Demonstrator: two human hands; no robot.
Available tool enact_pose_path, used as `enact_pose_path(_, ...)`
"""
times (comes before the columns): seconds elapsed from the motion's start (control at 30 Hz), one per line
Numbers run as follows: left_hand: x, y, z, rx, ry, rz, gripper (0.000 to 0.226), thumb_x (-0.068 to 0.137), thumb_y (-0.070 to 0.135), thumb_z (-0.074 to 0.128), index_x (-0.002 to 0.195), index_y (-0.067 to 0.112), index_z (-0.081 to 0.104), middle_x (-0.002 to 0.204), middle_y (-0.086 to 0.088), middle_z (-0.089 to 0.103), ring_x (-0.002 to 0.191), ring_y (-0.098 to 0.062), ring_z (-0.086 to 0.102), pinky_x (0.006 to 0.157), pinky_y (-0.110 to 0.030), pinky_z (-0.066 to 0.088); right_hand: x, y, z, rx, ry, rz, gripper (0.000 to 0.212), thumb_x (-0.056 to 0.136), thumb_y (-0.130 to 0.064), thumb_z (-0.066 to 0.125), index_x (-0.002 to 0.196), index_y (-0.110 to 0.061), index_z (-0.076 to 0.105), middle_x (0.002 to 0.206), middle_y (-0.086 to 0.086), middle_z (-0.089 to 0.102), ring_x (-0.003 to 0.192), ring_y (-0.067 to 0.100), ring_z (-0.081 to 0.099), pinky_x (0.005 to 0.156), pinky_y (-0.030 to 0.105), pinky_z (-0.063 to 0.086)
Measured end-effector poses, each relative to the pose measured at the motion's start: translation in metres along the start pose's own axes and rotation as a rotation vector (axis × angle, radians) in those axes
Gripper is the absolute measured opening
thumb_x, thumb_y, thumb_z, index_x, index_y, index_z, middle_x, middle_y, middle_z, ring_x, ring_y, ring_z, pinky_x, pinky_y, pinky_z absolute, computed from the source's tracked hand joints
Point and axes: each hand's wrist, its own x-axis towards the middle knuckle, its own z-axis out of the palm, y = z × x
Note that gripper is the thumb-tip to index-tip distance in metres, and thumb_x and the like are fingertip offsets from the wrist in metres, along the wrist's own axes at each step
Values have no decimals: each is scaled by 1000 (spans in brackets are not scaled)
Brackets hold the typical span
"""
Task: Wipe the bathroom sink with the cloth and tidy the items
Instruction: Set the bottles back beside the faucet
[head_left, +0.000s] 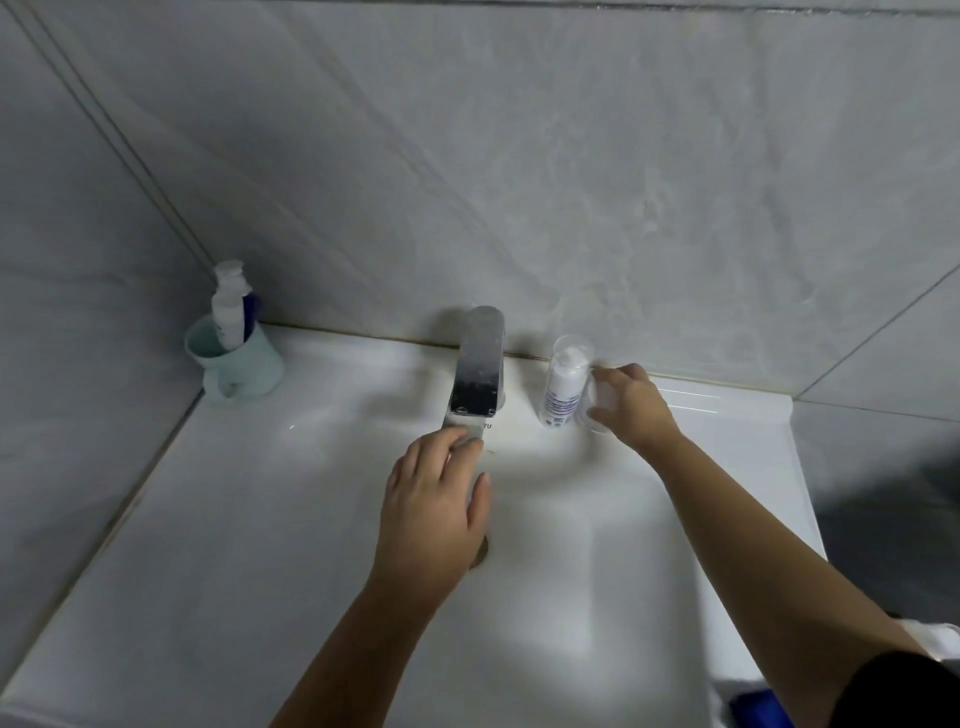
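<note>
The white sink (249, 519) fills the lower view, with a chrome faucet (480, 364) at its back middle. My left hand (436, 499) hovers over the basin with its fingers straight, the fingertips at the spout's tip. It holds nothing. My right hand (631, 405) reaches to the back ledge and pinches a blurred clear cup (597, 397) between thumb and fingers. That cup stands right beside a white bottle with a clear cap (563, 384). No cloth is in view.
A mint green mug (239, 364) holding white tubes (228, 306) stands in the back left corner against the grey tiled walls. The drain (482, 553) peeks out under my left wrist. Something white and blue (753, 701) lies at the bottom right edge.
</note>
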Motion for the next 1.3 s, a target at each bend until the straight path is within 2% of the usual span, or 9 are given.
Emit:
enact_pose_path(0.27,-4,4,-3,-22,-43,-1,34,80,25,44,98,6,66,103,-10,64,98,-20,47,83,-30,37,-28,-4,-9,-21,44,33,65,80,-14,68,138,-15,39,143,12,34,127,32,35,100,36,35)
enact_pose_path(0.4,-4,15,-1,-72,-102,29,38,82,30,42,100,7,67,104,-9,63,98,-19,46,82,-34,45,-83,-5,-42,36,262,46,52,82,-11,65,131,-11,47,132,11,45,117,28,46,93,30,39)
enact_pose_path(0.5,-4,33,5,-116,-158,87,40,81,31,41,100,7,67,105,-9,63,98,-19,46,79,-36,50,-133,-1,-71,9,404,64,45,81,-11,66,125,-10,54,125,10,51,108,28,52,81,20,34)
enact_pose_path(0.6,-5,53,13,-156,-217,160,40,82,31,40,101,8,67,105,-8,63,98,-20,48,80,-37,50,-182,10,-97,-89,472,132,42,82,-17,67,122,-12,56,121,7,53,103,27,53,77,24,37)
enact_pose_path(0.77,-12,80,22,-205,-274,272,40,81,30,39,99,8,67,102,-8,64,93,-26,59,78,-37,51,-245,45,-114,-231,371,386,49,77,-32,70,122,-20,56,119,6,51,100,27,53,86,42,46)
enact_pose_path(0.87,-16,90,27,-231,-297,305,40,81,30,39,99,8,67,102,-9,64,92,-29,61,77,-38,51,-265,55,-112,-153,358,448,50,77,-28,71,123,-20,54,120,5,49,94,24,54,82,37,48)
enact_pose_path(0.97,-19,97,30,-242,-310,324,41,82,31,39,99,7,67,103,-9,64,91,-30,62,77,-39,51,-272,60,-105,-95,376,424,42,81,-17,66,121,-16,55,113,7,54,84,21,57,78,34,50)
enact_pose_path(1.1,-19,94,32,-239,-301,311,40,82,30,39,99,7,67,103,-9,63,91,-30,61,76,-39,51,-266,62,-99,-43,452,373,24,82,-4,62,106,-10,63,98,11,64,77,23,61,71,34,53)
enact_pose_path(1.3,-11,75,25,-182,-232,245,39,83,30,39,99,7,66,103,-10,63,92,-29,59,77,-38,50,-223,49,-103,-57,380,268,19,84,-5,58,103,-8,63,96,10,65,71,18,58,66,29,50)
